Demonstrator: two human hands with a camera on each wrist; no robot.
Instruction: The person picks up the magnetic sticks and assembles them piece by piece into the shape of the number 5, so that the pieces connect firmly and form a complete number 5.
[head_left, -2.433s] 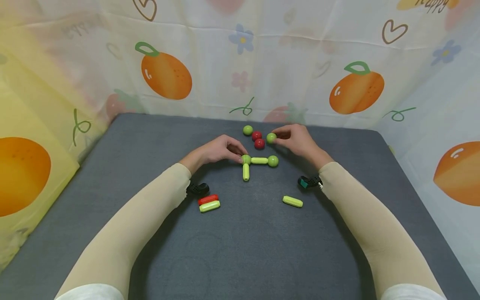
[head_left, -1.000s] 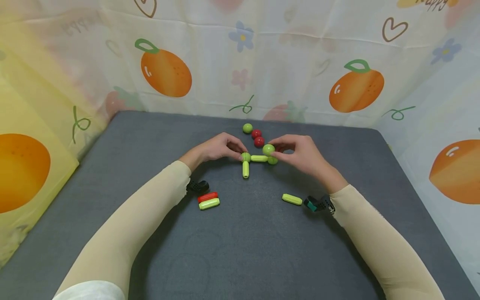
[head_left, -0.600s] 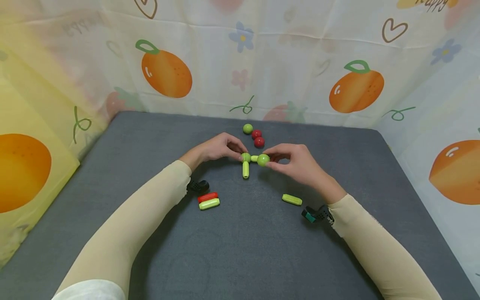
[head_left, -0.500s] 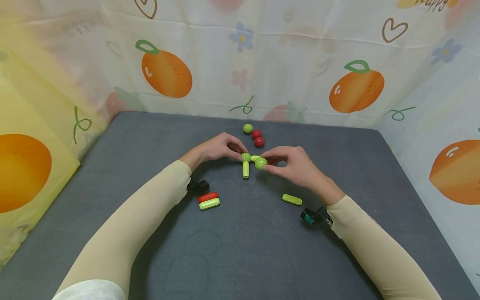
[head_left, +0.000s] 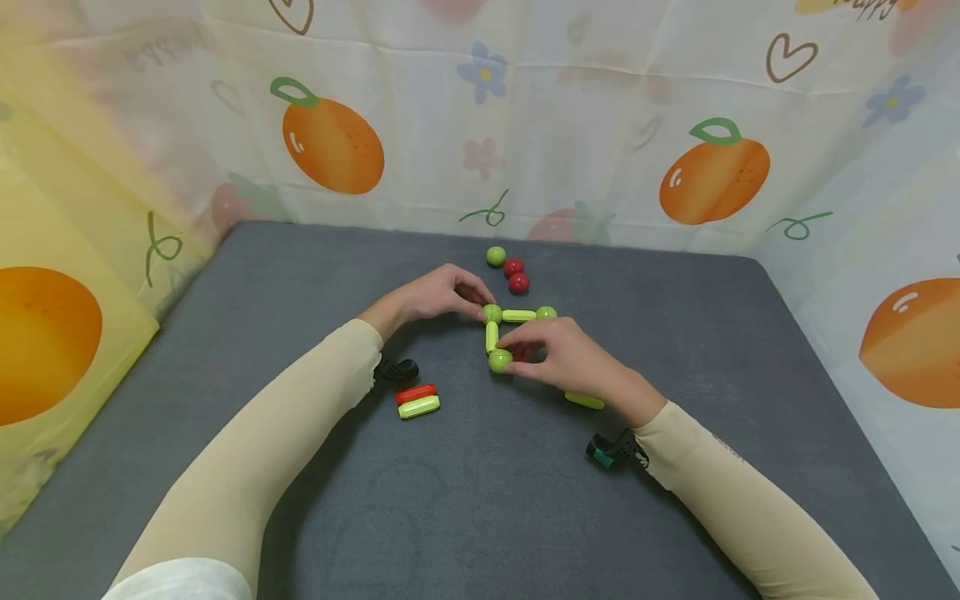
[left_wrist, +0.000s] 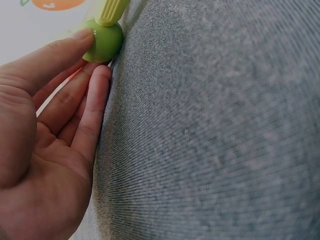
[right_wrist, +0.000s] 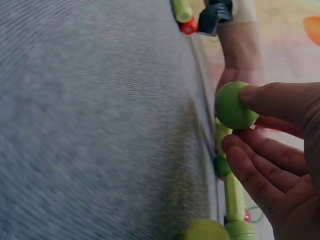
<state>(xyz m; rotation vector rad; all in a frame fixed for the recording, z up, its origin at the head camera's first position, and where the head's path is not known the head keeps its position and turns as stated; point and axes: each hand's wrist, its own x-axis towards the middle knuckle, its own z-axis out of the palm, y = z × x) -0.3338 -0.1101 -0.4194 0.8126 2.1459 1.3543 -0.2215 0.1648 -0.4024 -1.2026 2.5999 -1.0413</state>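
Note:
In the head view my left hand (head_left: pixel 442 293) pinches a green corner ball (head_left: pixel 492 313) between thumb and fingers. From that ball one yellow-green rod (head_left: pixel 519 316) runs right to another green ball (head_left: pixel 547 312), and a second yellow-green rod (head_left: pixel 491 336) points toward me. My right hand (head_left: pixel 566 357) pinches a loose green ball (head_left: pixel 500 361), which overlaps the near end of this second rod. Close up, the left wrist view has the thumb on the corner ball (left_wrist: pixel 106 45); the right wrist view has thumb and fingertips around the loose ball (right_wrist: pixel 234 106).
Behind the joined pieces lie a green ball (head_left: pixel 496 257) and two red balls (head_left: pixel 513 267). A red rod (head_left: pixel 416 393) and a yellow-green rod (head_left: pixel 418 407) lie side by side near the left wrist. Another yellow-green rod (head_left: pixel 585 402) is partly hidden by my right hand.
My right hand has picked up a green ball from beside the red balls and carried it toward me and left, to the near rod's end. The left hand keeps holding the corner ball.

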